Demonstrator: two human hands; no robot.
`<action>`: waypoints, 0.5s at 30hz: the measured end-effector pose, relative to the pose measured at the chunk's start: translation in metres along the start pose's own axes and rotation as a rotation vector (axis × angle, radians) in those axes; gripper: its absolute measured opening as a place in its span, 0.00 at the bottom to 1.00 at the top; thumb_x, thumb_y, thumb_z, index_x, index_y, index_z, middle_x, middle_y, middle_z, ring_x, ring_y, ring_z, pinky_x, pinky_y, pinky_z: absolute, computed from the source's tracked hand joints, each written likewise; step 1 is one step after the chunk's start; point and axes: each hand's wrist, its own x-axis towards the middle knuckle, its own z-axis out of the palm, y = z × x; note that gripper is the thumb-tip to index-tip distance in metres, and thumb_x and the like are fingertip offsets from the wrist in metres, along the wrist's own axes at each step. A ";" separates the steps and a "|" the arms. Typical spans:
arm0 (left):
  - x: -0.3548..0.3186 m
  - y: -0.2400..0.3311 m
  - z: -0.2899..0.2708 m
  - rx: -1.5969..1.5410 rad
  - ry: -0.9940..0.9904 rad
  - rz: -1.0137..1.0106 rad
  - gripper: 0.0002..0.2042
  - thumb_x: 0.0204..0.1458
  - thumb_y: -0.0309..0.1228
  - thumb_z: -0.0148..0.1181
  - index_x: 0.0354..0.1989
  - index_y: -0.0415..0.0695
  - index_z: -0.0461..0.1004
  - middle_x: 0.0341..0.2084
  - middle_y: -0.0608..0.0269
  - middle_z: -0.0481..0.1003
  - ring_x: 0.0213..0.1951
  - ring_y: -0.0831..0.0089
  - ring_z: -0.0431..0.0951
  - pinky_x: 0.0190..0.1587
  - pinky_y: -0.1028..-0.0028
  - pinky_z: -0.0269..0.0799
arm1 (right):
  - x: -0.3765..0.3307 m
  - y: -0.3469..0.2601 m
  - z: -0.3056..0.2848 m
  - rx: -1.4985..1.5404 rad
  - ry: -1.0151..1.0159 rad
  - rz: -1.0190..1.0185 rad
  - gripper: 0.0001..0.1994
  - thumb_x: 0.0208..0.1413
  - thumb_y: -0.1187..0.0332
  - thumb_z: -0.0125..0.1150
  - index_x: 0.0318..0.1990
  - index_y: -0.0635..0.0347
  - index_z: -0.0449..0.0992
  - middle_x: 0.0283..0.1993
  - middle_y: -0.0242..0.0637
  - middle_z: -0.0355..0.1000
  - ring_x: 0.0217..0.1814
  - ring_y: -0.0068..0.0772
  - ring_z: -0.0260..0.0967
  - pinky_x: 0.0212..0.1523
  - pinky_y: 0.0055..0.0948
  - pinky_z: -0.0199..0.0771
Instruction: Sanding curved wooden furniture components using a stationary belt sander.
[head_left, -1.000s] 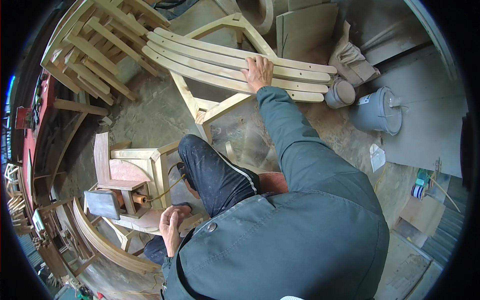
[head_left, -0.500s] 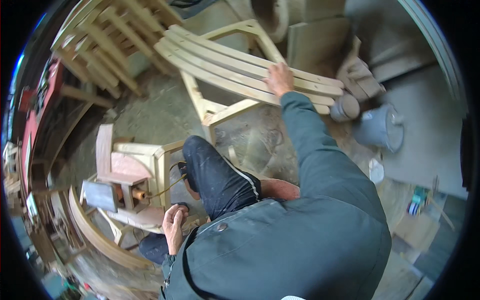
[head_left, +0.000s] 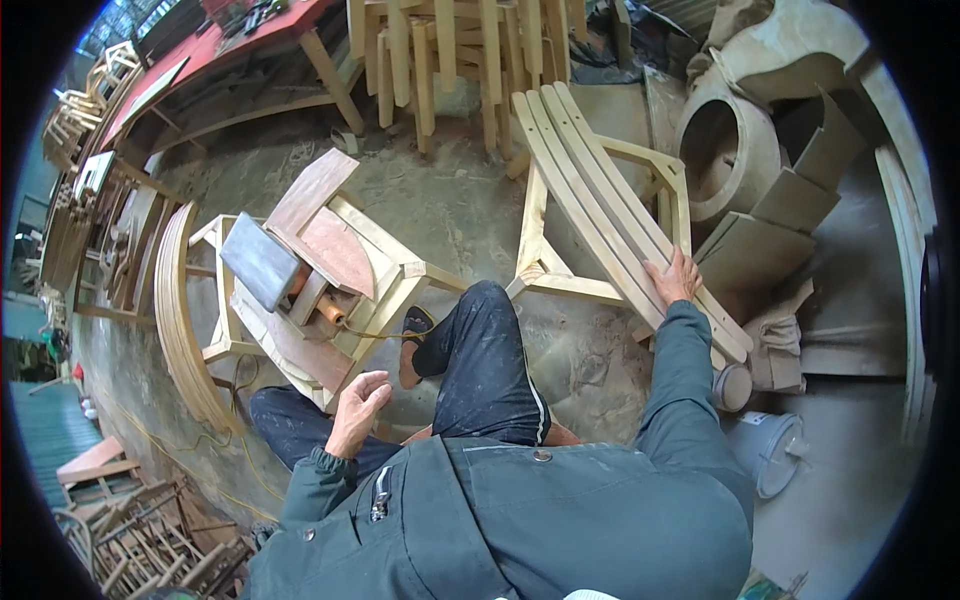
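Several long curved wooden slats (head_left: 600, 205) lie side by side over a low wooden frame (head_left: 536, 235) to the right. My right hand (head_left: 677, 280) is closed on one of the slats near their near end, thumb and fingers bent over its edges. My left hand (head_left: 358, 412) hovers above my left thigh, fingers loosely bent, nothing visible in it. Ahead of it, a device with a flat grey plate (head_left: 262, 262) and an orange part (head_left: 330, 311) sits among wooden pieces on another wooden frame (head_left: 390, 298). A yellow cord runs from the device.
Stacked curved wooden strips (head_left: 180, 320) stand at the left. Wooden stools (head_left: 440, 50) are piled at the back, beside a red-topped table (head_left: 235, 45). A grey bucket (head_left: 765, 450), a small round container (head_left: 732, 387) and a big ring-shaped piece (head_left: 725, 150) are at the right.
The view has turned, so the slats now run more front to back. My right hand stays on them, nearer their near end. My left hand's fingers have loosened a little.
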 end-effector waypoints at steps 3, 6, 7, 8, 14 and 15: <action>-0.011 -0.018 -0.024 0.014 0.087 0.066 0.18 0.64 0.31 0.62 0.58 0.34 0.74 0.45 0.60 0.80 0.45 0.73 0.80 0.51 0.73 0.76 | 0.013 -0.045 -0.001 -0.040 -0.167 -0.099 0.47 0.50 0.34 0.68 0.73 0.51 0.63 0.69 0.51 0.67 0.72 0.57 0.62 0.72 0.57 0.58; -0.004 -0.016 -0.034 0.237 0.111 0.211 0.20 0.64 0.36 0.61 0.59 0.35 0.75 0.49 0.57 0.79 0.52 0.67 0.78 0.57 0.65 0.75 | 0.000 -0.023 0.001 0.148 -0.154 -0.299 0.37 0.56 0.39 0.66 0.65 0.57 0.73 0.62 0.54 0.74 0.65 0.60 0.70 0.67 0.52 0.69; 0.003 -0.016 -0.046 0.310 0.091 0.344 0.19 0.64 0.35 0.61 0.58 0.36 0.75 0.51 0.56 0.80 0.53 0.67 0.79 0.59 0.64 0.74 | -0.007 -0.014 -0.003 0.163 -0.154 -0.240 0.38 0.56 0.40 0.65 0.67 0.57 0.71 0.65 0.54 0.73 0.68 0.59 0.68 0.70 0.51 0.67; 0.009 -0.014 -0.055 0.379 0.183 0.461 0.18 0.64 0.34 0.62 0.57 0.37 0.76 0.50 0.57 0.80 0.53 0.69 0.78 0.59 0.65 0.74 | -0.002 0.005 0.000 -0.048 -0.142 -0.006 0.46 0.53 0.38 0.68 0.74 0.53 0.64 0.75 0.51 0.63 0.77 0.55 0.59 0.76 0.48 0.58; -0.052 -0.038 -0.202 0.060 1.066 0.429 0.12 0.62 0.31 0.63 0.51 0.39 0.80 0.43 0.56 0.83 0.46 0.71 0.82 0.53 0.69 0.78 | -0.064 -0.048 0.061 0.115 0.415 -0.374 0.32 0.59 0.56 0.66 0.69 0.56 0.69 0.69 0.54 0.66 0.72 0.59 0.61 0.72 0.53 0.59; -0.058 -0.074 -0.241 0.069 1.162 0.388 0.13 0.61 0.31 0.64 0.51 0.38 0.80 0.43 0.54 0.84 0.46 0.69 0.83 0.53 0.68 0.78 | -0.084 -0.071 0.069 0.164 0.402 -0.474 0.31 0.58 0.58 0.67 0.69 0.56 0.70 0.69 0.54 0.65 0.72 0.60 0.61 0.72 0.54 0.59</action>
